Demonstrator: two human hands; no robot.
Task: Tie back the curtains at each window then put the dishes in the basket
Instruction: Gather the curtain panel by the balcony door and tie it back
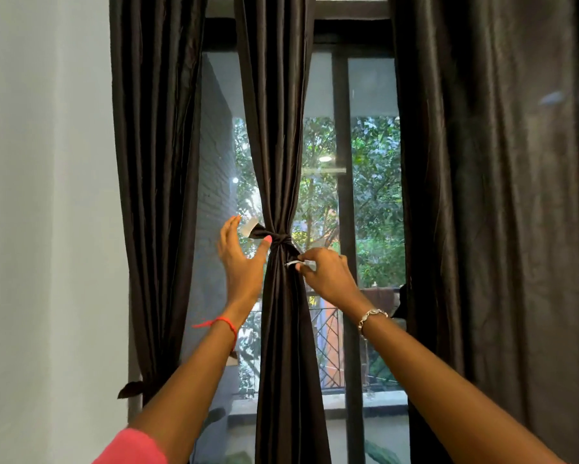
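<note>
Busy at the window [365, 162], on the first part of the job: tying back curtains. No dishes or basket in sight.

In front of the window's middle, the middle curtain [274, 128], long way running up and down, squeezed thin about halfway down the window. At the window's left edge, the left curtain [154, 162], looks tied already low down. At the window's right edge, the right curtain [482, 195], hanging loose as far as can be seen.

Just left of the window's middle, the left hand [241, 259], fingers spread wide, holding nothing. Just right of the middle, the right hand [328, 272], fingers pinched on one end of the tie [279, 237].

Wrapped round the middle curtain, lying sideways, ends poking out left and right.

Next, most likely: pull both ends snug, gently, then let go.
</note>
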